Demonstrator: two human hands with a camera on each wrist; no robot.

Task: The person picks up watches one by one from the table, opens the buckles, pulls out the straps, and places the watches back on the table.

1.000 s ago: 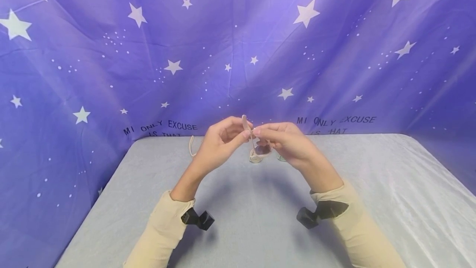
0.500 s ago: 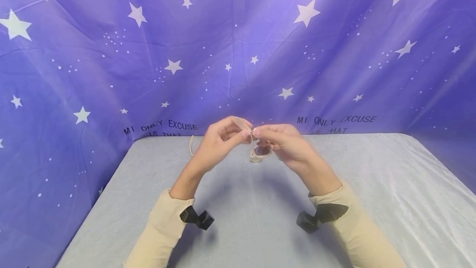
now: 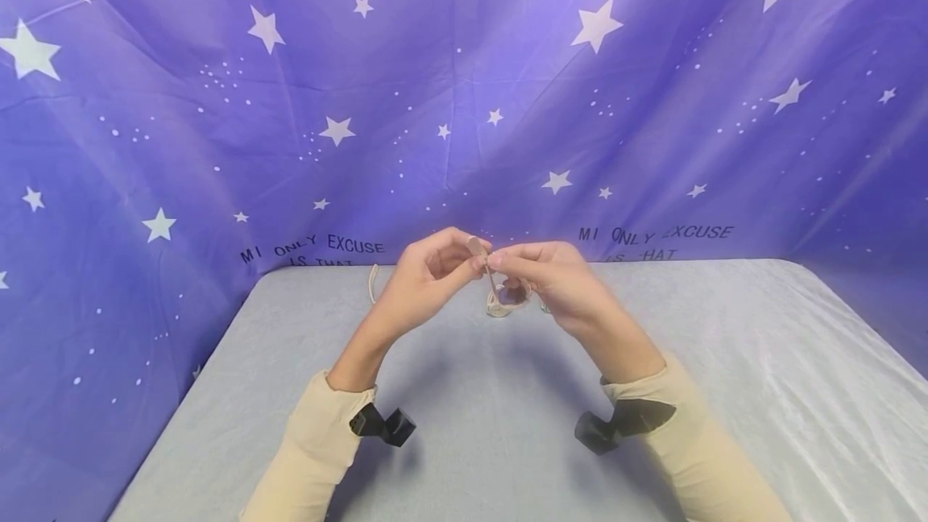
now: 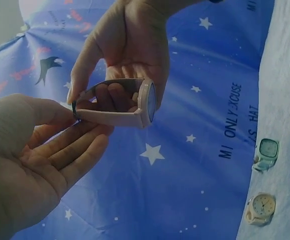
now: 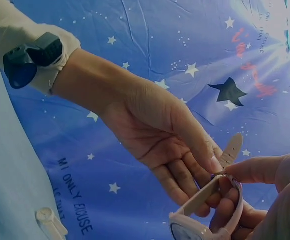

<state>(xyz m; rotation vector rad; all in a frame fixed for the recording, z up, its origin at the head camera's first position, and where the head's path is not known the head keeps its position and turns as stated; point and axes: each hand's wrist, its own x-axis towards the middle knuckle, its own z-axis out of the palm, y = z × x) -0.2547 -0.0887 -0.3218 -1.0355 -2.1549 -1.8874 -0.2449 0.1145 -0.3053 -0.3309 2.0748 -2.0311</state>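
A pale pink wristwatch (image 4: 146, 102) hangs in the air between both hands, its strap closed into a loop. In the head view its dark face (image 3: 511, 294) hangs below the fingers. My left hand (image 3: 428, 276) pinches the strap by the buckle between thumb and fingers. Opposite it, my right hand (image 3: 554, 276) pinches the same spot with thumb and forefinger. The free strap end (image 5: 232, 149), with small holes, sticks up past the fingertips in the right wrist view. Fingers partly cover the buckle, so how the strap is fastened there cannot be told.
On the grey cloth-covered table (image 3: 478, 441) lie a beige watch (image 4: 262, 206) and a green watch (image 4: 269, 148). Another pale strap-like loop (image 3: 373, 284) shows beyond the left wrist. A purple star-patterned curtain (image 3: 464, 87) hangs behind the table.
The strap end turned its holed side to view half a second ago and now stands edge-on again. The right fingertips have shifted slightly left. Both arms stay nearly still.
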